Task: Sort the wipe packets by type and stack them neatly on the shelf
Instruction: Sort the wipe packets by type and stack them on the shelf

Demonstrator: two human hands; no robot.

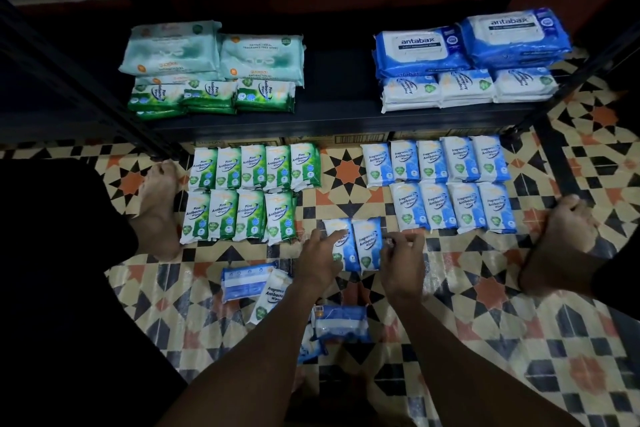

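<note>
Loose blue plastic wipe packet (pixel 341 322) nearest, left grip (pixel 317 262) flat-fingered on white-and-blue packet pair (pixel 367 246) before black metal shelf (pixel 346 121), right grip (pixel 403 262) pinching pair's edge

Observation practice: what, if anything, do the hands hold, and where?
Nothing lifted: the left hand rests on the left blue packet, its left side; the right hand touches the right blue packet, its right edge.

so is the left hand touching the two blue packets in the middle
Touching: in the head view the left hand lays its fingers across the left blue packet.
</note>
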